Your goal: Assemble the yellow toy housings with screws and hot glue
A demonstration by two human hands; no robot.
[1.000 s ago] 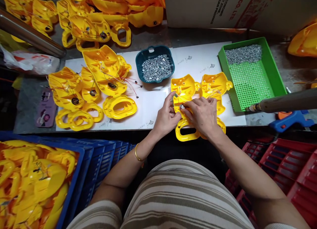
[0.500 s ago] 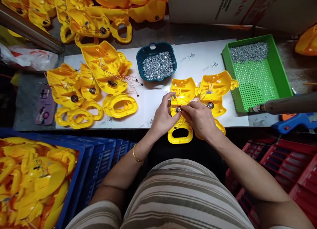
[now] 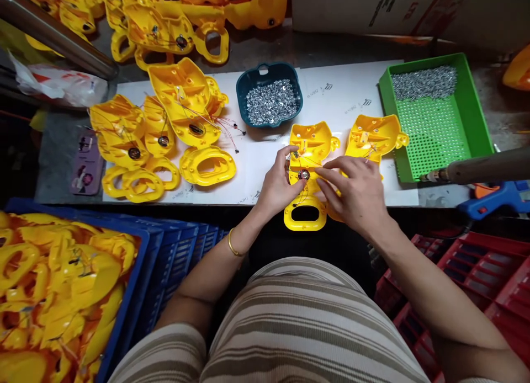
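A yellow plastic shell half [image 3: 311, 137] with a loop handle lies inner side up at the table's front edge. My left hand [image 3: 278, 183] grips its left side, thumb beside a round speaker [image 3: 303, 175] set in the shell. My right hand [image 3: 356, 192] is over the shell's right side, its fingertips closed at a thin wire [image 3: 311, 163] that runs across the shell. A second yellow shell half [image 3: 370, 136] lies to the right, partly hidden behind my right hand.
A dark teal bowl [image 3: 244, 110] of small metal parts stands behind the shells. To the right are a green basket [image 3: 482, 129] of screws, a hanging screwdriver [image 3: 476, 170] and a blue glue gun [image 3: 492, 200]. More wired shells [image 3: 178, 90] lie left. A blue crate [image 3: 138, 261] holds yellow parts.
My right hand has moved from the speaker slightly to the right, fingers more extended, at the wire. My left hand keeps its grip on the shell. The whole view has shifted slightly.
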